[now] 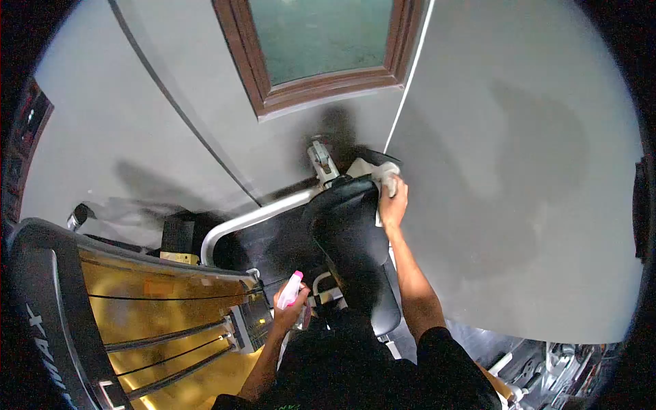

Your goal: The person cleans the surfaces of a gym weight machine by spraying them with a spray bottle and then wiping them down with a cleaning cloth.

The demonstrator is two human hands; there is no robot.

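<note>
My left hand is wrapped round a spray bottle with a pink and white head; its lower body is mostly hidden by my fingers. In my right hand is a whitish cloth, pressed against the far right side of a black padded backrest. Part of the cloth drapes over the top of the pad, and some hangs below my fingers. The black seat pad shows lower down, close to my body.
A gym machine tower with a yellowish panel, rods and a cable stands at left. A silver tube frame curves behind the pad. Ahead are a grey wall and a brown-framed window. More gym equipment stands at lower right.
</note>
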